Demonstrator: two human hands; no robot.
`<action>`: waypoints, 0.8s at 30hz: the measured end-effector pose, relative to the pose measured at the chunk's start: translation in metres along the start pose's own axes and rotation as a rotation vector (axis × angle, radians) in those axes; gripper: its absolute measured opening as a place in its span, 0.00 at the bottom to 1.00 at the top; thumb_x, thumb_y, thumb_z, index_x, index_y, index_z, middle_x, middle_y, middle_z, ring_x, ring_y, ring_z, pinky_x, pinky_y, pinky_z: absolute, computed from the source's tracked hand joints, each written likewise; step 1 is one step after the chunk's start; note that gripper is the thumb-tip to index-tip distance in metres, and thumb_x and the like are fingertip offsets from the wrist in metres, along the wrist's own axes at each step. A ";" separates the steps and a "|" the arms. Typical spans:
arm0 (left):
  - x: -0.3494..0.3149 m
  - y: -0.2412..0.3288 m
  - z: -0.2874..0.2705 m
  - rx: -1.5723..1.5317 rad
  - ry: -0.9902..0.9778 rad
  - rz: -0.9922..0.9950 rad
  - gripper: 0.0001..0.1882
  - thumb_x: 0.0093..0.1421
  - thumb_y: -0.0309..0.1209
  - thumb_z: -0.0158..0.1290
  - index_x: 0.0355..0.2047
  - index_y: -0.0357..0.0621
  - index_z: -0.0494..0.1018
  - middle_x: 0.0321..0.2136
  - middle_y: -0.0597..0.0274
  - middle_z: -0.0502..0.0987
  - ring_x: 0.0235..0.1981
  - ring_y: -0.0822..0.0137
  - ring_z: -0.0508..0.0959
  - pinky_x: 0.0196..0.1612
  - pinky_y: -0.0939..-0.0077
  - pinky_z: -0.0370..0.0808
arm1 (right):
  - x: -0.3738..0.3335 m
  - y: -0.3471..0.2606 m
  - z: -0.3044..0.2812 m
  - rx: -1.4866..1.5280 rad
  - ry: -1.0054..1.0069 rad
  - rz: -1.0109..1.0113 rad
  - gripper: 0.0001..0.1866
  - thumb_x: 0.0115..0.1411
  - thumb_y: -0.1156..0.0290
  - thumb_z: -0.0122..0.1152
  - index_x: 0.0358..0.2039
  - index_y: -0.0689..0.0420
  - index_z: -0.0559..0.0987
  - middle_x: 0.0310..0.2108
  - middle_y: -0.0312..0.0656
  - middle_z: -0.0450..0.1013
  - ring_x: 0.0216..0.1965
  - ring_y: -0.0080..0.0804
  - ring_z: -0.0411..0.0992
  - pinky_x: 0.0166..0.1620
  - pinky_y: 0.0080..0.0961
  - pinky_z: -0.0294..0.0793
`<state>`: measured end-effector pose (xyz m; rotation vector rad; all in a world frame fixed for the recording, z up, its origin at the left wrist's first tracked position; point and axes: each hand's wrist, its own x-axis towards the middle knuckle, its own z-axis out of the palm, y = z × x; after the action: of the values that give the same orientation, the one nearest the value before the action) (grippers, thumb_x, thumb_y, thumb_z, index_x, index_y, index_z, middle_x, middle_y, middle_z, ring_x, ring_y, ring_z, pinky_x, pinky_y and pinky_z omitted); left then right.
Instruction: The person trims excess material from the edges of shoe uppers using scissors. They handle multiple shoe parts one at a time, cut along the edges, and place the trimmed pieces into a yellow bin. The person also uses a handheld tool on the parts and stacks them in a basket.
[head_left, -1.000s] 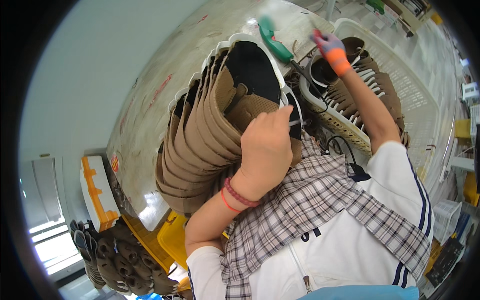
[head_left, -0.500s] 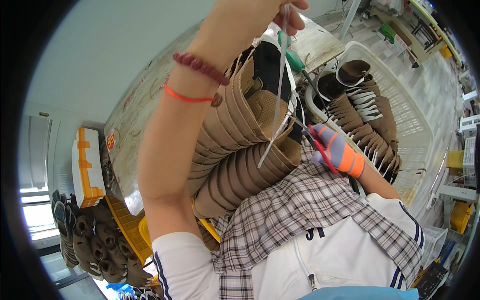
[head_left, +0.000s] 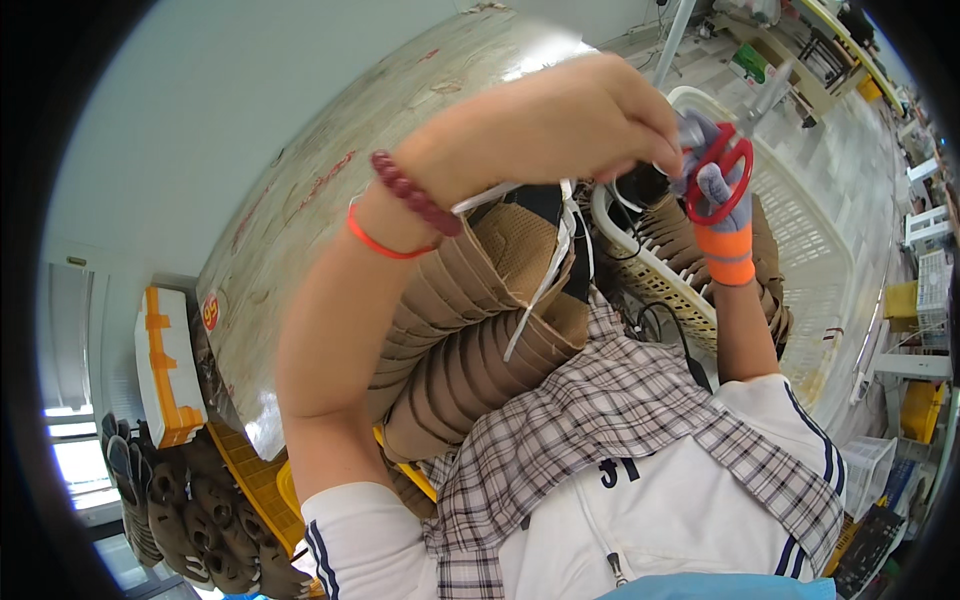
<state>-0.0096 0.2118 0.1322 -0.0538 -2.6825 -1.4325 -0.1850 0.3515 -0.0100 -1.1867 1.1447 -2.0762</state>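
My bare left hand [head_left: 590, 120] reaches across above a nested stack of brown shoe uppers [head_left: 465, 375]. Its thumb and fingers are pinched together against my right hand; whatever they hold is hidden. My right hand [head_left: 724, 240], in a grey and orange glove, grips red-handled scissors [head_left: 744, 152] with the blades pointing up and away. A thin white strip [head_left: 530, 315] hangs over the near end of the stack, which leans across my lap beside a plaid apron [head_left: 560, 400].
On the right stands a white plastic basket [head_left: 835, 270] holding more brown uppers. A worktable [head_left: 330, 180] stretches along the left and far side. At lower left are a foam box with orange tape [head_left: 165, 365], a yellow crate [head_left: 255, 480] and piled brown shoes [head_left: 205, 520].
My left hand has come down and right to meet my right hand. The right hand has risen from the stack with the scissors, whose blades now point away from it.
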 end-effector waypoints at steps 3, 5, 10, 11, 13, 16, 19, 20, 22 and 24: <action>0.012 -0.003 -0.003 0.051 0.100 0.051 0.09 0.59 0.28 0.49 0.32 0.36 0.78 0.13 0.72 0.62 0.15 0.81 0.60 0.20 0.85 0.58 | 0.016 -0.002 0.016 0.127 -0.236 0.079 0.32 0.55 0.61 0.60 0.55 0.67 0.64 0.32 0.46 0.71 0.20 0.23 0.66 0.25 0.17 0.65; 0.015 -0.016 -0.021 0.150 0.325 0.092 0.09 0.59 0.29 0.50 0.31 0.37 0.78 0.13 0.72 0.62 0.15 0.81 0.60 0.20 0.85 0.58 | 0.025 0.002 0.027 0.206 -0.322 0.117 0.25 0.55 0.65 0.57 0.48 0.69 0.69 0.20 0.38 0.69 0.16 0.20 0.64 0.22 0.16 0.61; -0.034 -0.043 -0.047 0.562 0.726 0.003 0.12 0.55 0.31 0.52 0.38 0.40 0.76 0.27 0.58 0.74 0.28 0.69 0.73 0.30 0.76 0.71 | 0.098 0.052 0.012 -0.378 0.059 0.092 0.16 0.53 0.63 0.66 0.35 0.62 0.76 0.20 0.33 0.71 0.18 0.19 0.65 0.27 0.17 0.66; -0.054 -0.039 -0.046 0.551 0.770 0.007 0.12 0.55 0.30 0.52 0.39 0.40 0.76 0.29 0.58 0.75 0.29 0.71 0.73 0.31 0.78 0.71 | 0.124 0.085 -0.005 -0.622 0.092 0.019 0.19 0.51 0.61 0.69 0.34 0.62 0.76 0.22 0.36 0.74 0.22 0.23 0.69 0.31 0.22 0.70; -0.098 -0.015 -0.042 0.528 0.872 -0.027 0.12 0.55 0.28 0.53 0.40 0.40 0.76 0.31 0.60 0.75 0.30 0.73 0.73 0.34 0.81 0.70 | 0.178 0.148 -0.054 -1.100 -0.026 0.108 0.23 0.51 0.54 0.65 0.37 0.61 0.76 0.31 0.46 0.77 0.32 0.36 0.74 0.36 0.31 0.72; -0.182 0.000 -0.019 0.489 1.052 -0.174 0.10 0.56 0.22 0.51 0.39 0.38 0.76 0.33 0.63 0.76 0.31 0.75 0.73 0.37 0.83 0.69 | 0.206 0.219 -0.097 -1.431 -0.068 0.393 0.26 0.51 0.48 0.57 0.40 0.59 0.76 0.36 0.54 0.75 0.36 0.52 0.73 0.40 0.35 0.72; -0.283 0.003 0.032 0.437 1.373 -0.347 0.09 0.59 0.23 0.50 0.39 0.35 0.75 0.32 0.64 0.76 0.33 0.75 0.74 0.38 0.83 0.70 | 0.226 0.244 -0.104 -1.970 -0.825 0.068 0.14 0.59 0.62 0.42 0.39 0.56 0.71 0.34 0.53 0.74 0.37 0.53 0.72 0.40 0.43 0.71; -0.313 -0.002 0.053 0.369 1.506 -0.390 0.08 0.59 0.23 0.50 0.39 0.35 0.75 0.32 0.65 0.76 0.33 0.75 0.74 0.39 0.83 0.70 | 0.246 0.251 -0.136 -1.965 -0.902 -0.005 0.12 0.57 0.65 0.45 0.39 0.56 0.70 0.32 0.54 0.74 0.34 0.53 0.72 0.39 0.44 0.71; -0.368 -0.009 0.124 0.299 1.771 -0.642 0.08 0.60 0.23 0.49 0.39 0.35 0.75 0.33 0.63 0.76 0.34 0.75 0.75 0.40 0.83 0.71 | 0.244 0.253 -0.094 -2.067 -1.102 0.015 0.15 0.52 0.68 0.50 0.41 0.58 0.69 0.30 0.54 0.75 0.33 0.53 0.73 0.37 0.46 0.72; -0.405 -0.018 0.199 0.176 1.920 -0.866 0.09 0.61 0.23 0.48 0.39 0.36 0.75 0.34 0.62 0.77 0.35 0.74 0.75 0.40 0.82 0.71 | 0.224 0.247 -0.033 -2.081 -1.198 0.209 0.05 0.48 0.73 0.55 0.22 0.60 0.78 0.25 0.55 0.75 0.30 0.51 0.76 0.34 0.41 0.74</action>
<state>0.3770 0.3732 -0.0349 1.6097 -1.0253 -0.4703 -0.3253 0.0700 -0.1256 -2.1135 2.1619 0.9067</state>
